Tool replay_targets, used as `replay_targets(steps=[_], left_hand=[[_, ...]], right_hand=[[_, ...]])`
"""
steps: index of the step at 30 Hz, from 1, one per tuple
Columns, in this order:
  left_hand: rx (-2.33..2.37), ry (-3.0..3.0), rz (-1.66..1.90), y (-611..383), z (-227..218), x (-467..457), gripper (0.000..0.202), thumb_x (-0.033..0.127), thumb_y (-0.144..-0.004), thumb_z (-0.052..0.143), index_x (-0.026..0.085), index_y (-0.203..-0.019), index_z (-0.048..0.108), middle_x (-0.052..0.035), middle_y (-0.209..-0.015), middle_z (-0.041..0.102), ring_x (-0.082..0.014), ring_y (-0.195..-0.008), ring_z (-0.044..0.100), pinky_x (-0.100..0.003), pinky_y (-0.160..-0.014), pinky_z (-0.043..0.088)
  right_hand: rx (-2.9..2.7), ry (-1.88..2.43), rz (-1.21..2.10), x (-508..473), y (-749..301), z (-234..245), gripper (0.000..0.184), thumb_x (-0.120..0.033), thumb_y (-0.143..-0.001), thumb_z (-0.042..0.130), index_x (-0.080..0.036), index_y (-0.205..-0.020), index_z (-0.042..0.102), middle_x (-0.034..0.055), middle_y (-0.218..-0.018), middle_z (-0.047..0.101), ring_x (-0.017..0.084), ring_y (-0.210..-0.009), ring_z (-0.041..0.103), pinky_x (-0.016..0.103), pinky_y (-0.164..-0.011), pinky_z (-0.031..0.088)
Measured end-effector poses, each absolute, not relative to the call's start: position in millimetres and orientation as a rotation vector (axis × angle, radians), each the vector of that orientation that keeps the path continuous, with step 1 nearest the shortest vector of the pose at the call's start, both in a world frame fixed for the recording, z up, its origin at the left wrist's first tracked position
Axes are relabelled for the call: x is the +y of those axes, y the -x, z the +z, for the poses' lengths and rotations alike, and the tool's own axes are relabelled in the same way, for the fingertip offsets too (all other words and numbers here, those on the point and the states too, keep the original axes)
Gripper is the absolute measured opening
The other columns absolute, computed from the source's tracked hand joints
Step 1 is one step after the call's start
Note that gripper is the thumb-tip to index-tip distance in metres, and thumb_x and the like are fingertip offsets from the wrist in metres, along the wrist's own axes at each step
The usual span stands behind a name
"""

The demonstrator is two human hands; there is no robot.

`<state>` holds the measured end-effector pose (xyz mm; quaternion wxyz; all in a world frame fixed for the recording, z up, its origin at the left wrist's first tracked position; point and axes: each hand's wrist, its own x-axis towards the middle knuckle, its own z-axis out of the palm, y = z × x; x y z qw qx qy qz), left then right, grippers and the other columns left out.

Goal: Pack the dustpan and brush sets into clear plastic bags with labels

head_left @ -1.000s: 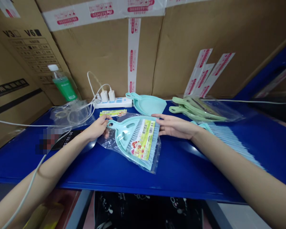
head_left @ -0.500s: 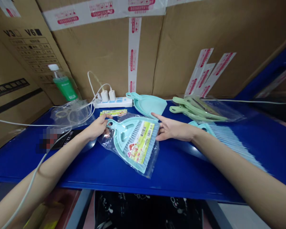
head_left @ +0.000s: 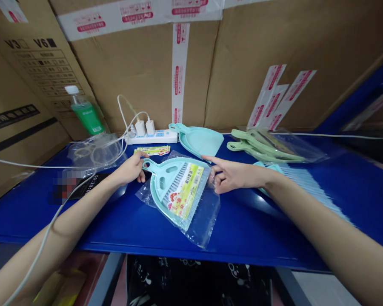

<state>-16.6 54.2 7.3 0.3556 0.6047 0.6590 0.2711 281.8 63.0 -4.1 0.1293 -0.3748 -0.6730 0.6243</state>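
A light-blue dustpan and brush set (head_left: 166,182) with a yellow-green printed card (head_left: 187,191) lies at the middle, partly inside a clear plastic bag (head_left: 207,223). My left hand (head_left: 130,168) pinches the dustpan's handle between thumb and finger. At the set's right edge is my right hand (head_left: 231,172), its index finger stretched along the rim and the other fingers curled at the bag's edge. The bag reaches past the bristles toward the front. Behind the set stands an unwrapped light-blue dustpan (head_left: 202,140).
Green dustpans (head_left: 261,146) in plastic lie at the back right, with a loose blue brush (head_left: 309,187) under my right forearm. At the left are a power strip (head_left: 159,136), a green-liquid bottle (head_left: 87,114), crumpled plastic (head_left: 95,148) and a phone (head_left: 89,186). Cardboard boxes (head_left: 140,76) wall the back.
The bag has slid toward the front right relative to the dustpan set, so more loose plastic extends past the bristles. The set has shifted slightly left. My right hand's fingers are more curled.
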Motion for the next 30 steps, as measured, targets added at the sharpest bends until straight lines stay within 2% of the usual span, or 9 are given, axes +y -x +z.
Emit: replay_targets(steps=[5,8,12,17,22,24,27,30], left_hand=[[1.705,-1.612,0.7,18.6,5.4,55.7,0.018,0.006,-0.087,0.03,0.019,-0.091,0.042,0.0089,-0.055,0.048,-0.0052,-0.029,0.045,-0.016,-0.036,0.033],[1.706,-1.655,0.69,20.8,3.7,57.2,0.018,0.007,-0.087,0.03,0.019,-0.089,0.044,0.0088,-0.056,0.047,-0.0045,-0.029,0.042,-0.016,-0.037,0.033],[1.702,-1.717,0.676,24.0,1.7,59.2,0.016,0.009,-0.086,0.033,0.019,-0.087,0.045,0.0084,-0.057,0.048,-0.0047,-0.031,0.041,-0.017,-0.04,0.033],[1.729,-1.792,0.656,25.1,4.2,57.6,0.017,0.01,-0.085,0.033,0.019,-0.089,0.047,0.0082,-0.053,0.049,-0.007,-0.032,0.042,-0.019,-0.042,0.033],[1.876,-1.989,0.473,22.4,9.0,53.9,0.025,0.014,-0.088,0.027,0.018,-0.096,0.051,0.0074,-0.047,0.047,-0.0117,-0.034,0.044,-0.023,-0.045,0.037],[1.906,-2.071,0.416,23.0,8.8,54.5,0.028,0.015,-0.088,0.027,0.018,-0.099,0.052,0.0043,-0.052,0.054,-0.0141,-0.04,0.051,-0.024,-0.049,0.041],[1.932,-2.238,0.369,25.8,6.8,56.9,0.031,0.014,-0.085,0.027,0.019,-0.1,0.054,-0.0022,-0.071,0.067,-0.0186,-0.064,0.065,-0.027,-0.063,0.048],[1.956,-2.329,0.331,28.0,5.4,58.9,0.032,0.013,-0.084,0.028,0.019,-0.1,0.055,-0.0062,-0.087,0.07,-0.0226,-0.083,0.067,-0.031,-0.076,0.05]], right_hand=[[-2.063,1.264,1.65,55.1,-272.4,5.0,0.103,-0.026,-0.072,0.07,-0.016,-0.152,0.006,-0.0013,-0.082,0.057,0.012,-0.063,0.062,0.025,-0.062,0.051],[-2.175,1.435,1.373,48.2,-261.5,7.7,0.095,-0.033,-0.073,0.069,-0.01,-0.149,0.016,-0.0023,-0.072,0.058,0.013,-0.056,0.06,0.027,-0.059,0.049],[-2.358,1.57,0.965,42.5,-253.9,8.2,0.09,-0.027,-0.069,0.068,-0.005,-0.144,0.026,-0.0013,-0.07,0.061,0.015,-0.054,0.059,0.029,-0.059,0.046],[-2.433,1.561,0.911,39.8,-255.7,9.7,0.073,-0.022,-0.075,0.051,-0.004,-0.142,0.026,-0.0001,-0.068,0.062,0.016,-0.053,0.058,0.029,-0.059,0.044],[-2.458,1.706,0.795,35.0,-252.1,13.9,0.061,-0.013,-0.075,0.044,-0.005,-0.134,0.034,0.0029,-0.073,0.063,0.018,-0.062,0.059,0.03,-0.062,0.042],[-2.468,1.783,0.686,32.8,-249.5,14.9,0.053,-0.012,-0.076,0.044,-0.007,-0.128,0.038,0.006,-0.078,0.063,0.02,-0.068,0.059,0.029,-0.061,0.04],[-2.492,1.875,0.508,30.0,-246.3,14.5,0.04,-0.016,-0.08,0.043,-0.009,-0.119,0.042,0.0093,-0.082,0.063,0.022,-0.07,0.059,0.029,-0.059,0.036],[-2.531,1.918,0.37,28.8,-244.9,12.3,0.03,-0.022,-0.085,0.043,-0.01,-0.113,0.044,0.0105,-0.08,0.063,0.022,-0.068,0.058,0.029,-0.056,0.031]])
